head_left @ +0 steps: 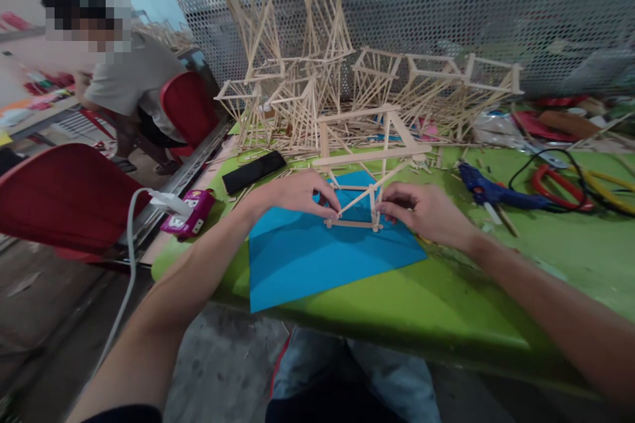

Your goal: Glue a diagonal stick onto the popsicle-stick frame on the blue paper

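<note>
A small frame of thin wooden sticks (353, 224) stands on a blue sheet (317, 258) on the green table. Its wider square top of flat sticks rises above my hands. My left hand (307, 193) pinches a slanting stick near the frame's lower left corner. On the opposite side, my right hand (419, 206) has its thumb and fingers closed on an upright stick by the lower right corner. The fingertips partly cover the joints at both corners.
Behind stand several stick towers (322, 26) against a perforated metal panel (446, 20). To the right lie a blue glue gun (496, 193) and red-handled pliers (558, 188). A black case (254, 172) and a purple power adapter (191, 211) lie left. A person (129, 73) sits far left.
</note>
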A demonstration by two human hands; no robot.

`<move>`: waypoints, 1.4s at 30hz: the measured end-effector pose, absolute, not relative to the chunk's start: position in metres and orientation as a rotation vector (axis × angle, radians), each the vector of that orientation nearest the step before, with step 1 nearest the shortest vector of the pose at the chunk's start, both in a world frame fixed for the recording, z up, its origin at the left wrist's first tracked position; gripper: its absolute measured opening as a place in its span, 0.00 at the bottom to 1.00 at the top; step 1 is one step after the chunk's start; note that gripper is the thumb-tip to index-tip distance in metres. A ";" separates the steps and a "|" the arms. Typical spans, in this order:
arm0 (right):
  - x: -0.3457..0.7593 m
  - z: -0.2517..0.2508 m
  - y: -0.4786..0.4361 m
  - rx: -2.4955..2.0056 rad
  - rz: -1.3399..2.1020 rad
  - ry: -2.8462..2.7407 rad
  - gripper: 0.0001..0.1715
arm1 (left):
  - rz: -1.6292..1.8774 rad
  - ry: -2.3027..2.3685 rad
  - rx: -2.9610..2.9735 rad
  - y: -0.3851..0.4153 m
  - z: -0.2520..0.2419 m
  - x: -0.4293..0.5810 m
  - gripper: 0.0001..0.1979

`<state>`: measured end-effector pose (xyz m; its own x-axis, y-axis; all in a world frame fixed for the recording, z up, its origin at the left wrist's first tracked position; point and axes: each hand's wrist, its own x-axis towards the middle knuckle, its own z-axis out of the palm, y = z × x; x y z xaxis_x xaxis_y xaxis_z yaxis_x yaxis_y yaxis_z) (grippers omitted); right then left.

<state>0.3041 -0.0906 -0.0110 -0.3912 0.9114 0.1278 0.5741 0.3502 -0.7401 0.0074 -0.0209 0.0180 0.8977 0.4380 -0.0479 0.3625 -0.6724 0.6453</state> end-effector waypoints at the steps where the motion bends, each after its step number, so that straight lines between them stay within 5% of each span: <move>1: 0.304 -0.011 -0.090 -1.291 0.838 -2.076 0.19 | 0.134 0.576 2.383 -0.021 0.019 0.007 0.11; 42: 0.306 -0.014 -0.089 -1.297 0.913 -2.108 0.15 | 0.199 0.562 2.351 -0.021 0.015 0.008 0.11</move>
